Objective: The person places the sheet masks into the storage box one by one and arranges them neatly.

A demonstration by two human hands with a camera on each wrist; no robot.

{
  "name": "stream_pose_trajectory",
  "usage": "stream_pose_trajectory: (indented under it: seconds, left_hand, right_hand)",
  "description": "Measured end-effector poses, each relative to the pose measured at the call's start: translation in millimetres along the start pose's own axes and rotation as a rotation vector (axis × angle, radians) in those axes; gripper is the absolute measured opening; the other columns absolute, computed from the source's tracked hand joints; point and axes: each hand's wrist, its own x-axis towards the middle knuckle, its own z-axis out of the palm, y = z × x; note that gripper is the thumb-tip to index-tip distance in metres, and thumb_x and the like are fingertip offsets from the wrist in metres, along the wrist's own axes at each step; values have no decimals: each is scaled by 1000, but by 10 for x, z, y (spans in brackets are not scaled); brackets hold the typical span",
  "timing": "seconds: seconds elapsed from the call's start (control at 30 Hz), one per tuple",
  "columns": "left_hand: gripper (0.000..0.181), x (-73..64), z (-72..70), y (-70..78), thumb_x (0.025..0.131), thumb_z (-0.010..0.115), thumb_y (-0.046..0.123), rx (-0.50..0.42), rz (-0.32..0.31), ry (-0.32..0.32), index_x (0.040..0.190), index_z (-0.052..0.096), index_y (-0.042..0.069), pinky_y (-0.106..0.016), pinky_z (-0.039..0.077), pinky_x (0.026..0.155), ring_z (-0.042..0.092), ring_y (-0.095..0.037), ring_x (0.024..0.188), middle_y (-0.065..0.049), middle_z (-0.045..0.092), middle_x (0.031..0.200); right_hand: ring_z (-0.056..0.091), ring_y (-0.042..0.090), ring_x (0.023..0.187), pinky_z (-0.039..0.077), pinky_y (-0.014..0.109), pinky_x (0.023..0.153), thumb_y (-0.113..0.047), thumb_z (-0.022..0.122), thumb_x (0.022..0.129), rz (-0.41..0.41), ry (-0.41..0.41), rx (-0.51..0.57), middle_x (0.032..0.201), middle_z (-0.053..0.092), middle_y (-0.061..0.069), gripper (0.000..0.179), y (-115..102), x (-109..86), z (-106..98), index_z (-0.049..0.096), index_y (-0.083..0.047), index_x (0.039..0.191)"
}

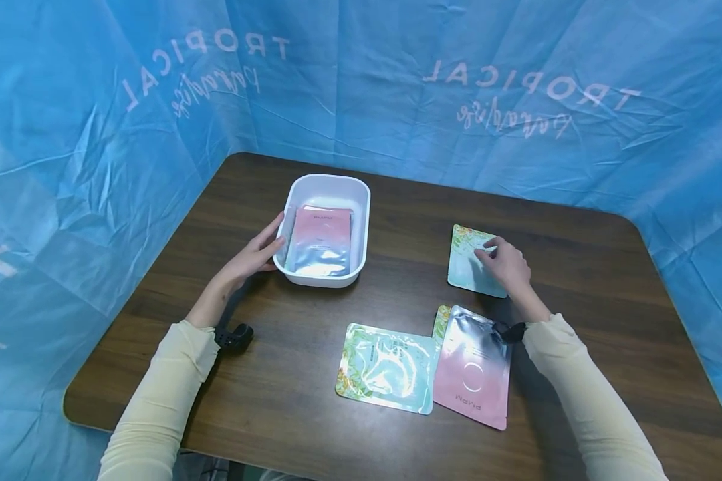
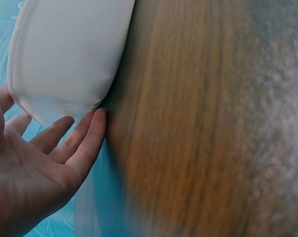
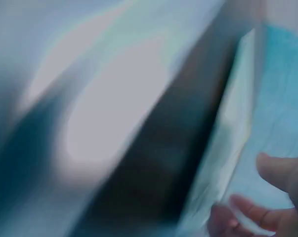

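In the head view, my left hand (image 1: 254,256) rests against the left side of a white plastic bin (image 1: 364,230). The left wrist view has its fingers (image 2: 82,143) fairly straight, fingertips at the bin's wall (image 2: 64,54). Inside the bin lies a pink and silver sachet (image 1: 321,234). At the right, my right hand (image 1: 508,267) is over a green floral sachet (image 1: 466,264), thumb and fingers apart. Whether a fingertip touches that sachet cannot be told. The right wrist view is blurred; the hand (image 3: 277,197) appears at its lower right beside a pale sachet (image 3: 228,133).
Nearer the front edge of the brown wooden table (image 1: 289,401) lie a second green floral sachet (image 1: 388,367) and a pink and silver sachet (image 1: 472,374). The latter partly covers another green floral one (image 1: 441,321). A blue printed cloth (image 1: 361,87) hangs around the table.
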Motion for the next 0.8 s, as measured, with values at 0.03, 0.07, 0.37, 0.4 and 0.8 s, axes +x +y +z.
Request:
stream_pose_trajectory:
  seconds: [0.03, 0.07, 0.37, 0.4, 0.8]
  left_hand:
    - [61, 2, 0, 2, 102, 34, 19, 2, -1, 0, 151, -2, 17, -61, 31, 96, 20, -42, 132, -15, -1, 154]
    - [61, 4, -1, 0, 102, 34, 19, 7, 0, 0, 151, -2, 17, -61, 30, 96, 20, -42, 132, -16, -1, 154]
    - [61, 121, -79, -257, 102, 37, 30, 6, 5, 16, 151, 1, 30, -60, 32, 95, 21, -39, 133, -9, 0, 155]
    - [61, 125, -84, -273, 102, 37, 31, 7, 9, 15, 151, 2, 30, -60, 32, 95, 22, -39, 133, -9, 0, 155]
    - [62, 137, -91, -294, 101, 38, 34, 4, 23, 15, 151, 2, 30, -59, 33, 95, 24, -40, 132, -11, 2, 154]
  right_hand:
    - [53, 40, 82, 44, 50, 66, -35, 56, 94, 41, -18, -71, 105, 52, 29, 51, 78, -19, -24, 48, 9, 118]
    - [50, 42, 82, 43, 54, 67, -39, 57, 92, 82, -29, -135, 106, 47, 31, 58, 135, -30, -37, 45, 12, 117]
    - [47, 38, 76, 41, 47, 64, -50, 61, 86, 202, -215, -306, 91, 45, 27, 73, 206, 57, -79, 45, 19, 105]
    - [47, 37, 78, 41, 46, 64, -49, 61, 86, 208, -223, -297, 91, 47, 27, 71, 205, 72, -81, 46, 18, 106]
    - [54, 22, 62, 45, 29, 54, -8, 53, 93, 95, -191, 53, 100, 55, 28, 35, 249, 125, -244, 47, 17, 118]
